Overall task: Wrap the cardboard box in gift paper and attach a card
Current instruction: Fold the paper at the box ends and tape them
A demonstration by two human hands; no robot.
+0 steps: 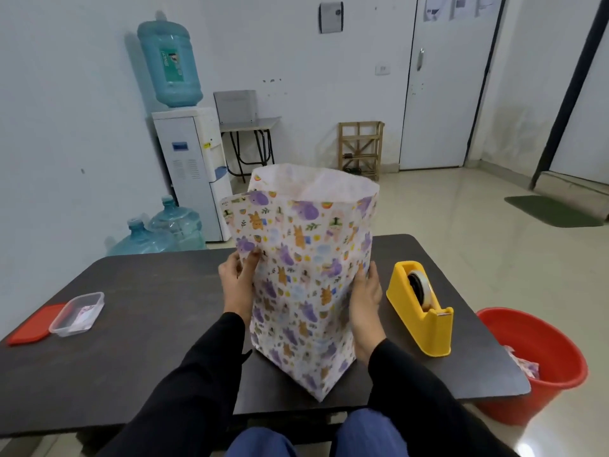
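White gift paper [303, 285] printed with purple and orange animals stands upright around a box on the dark table [141, 324], rising like an open tube; the cardboard itself is hidden inside. My left hand [235, 285] pinches a loose flap of the paper at its left side. My right hand [364, 308] lies flat against the wrapped right side, fingers pointing up. A clear plastic container [77, 313] at the table's left holds a small pink and white item, possibly a card.
A yellow tape dispenser [420, 308] stands just right of my right hand. A red lid [34, 323] lies beside the clear container. A red bucket [540, 361] with paper scraps sits on the floor at the right. A water dispenser [194, 173] stands behind the table.
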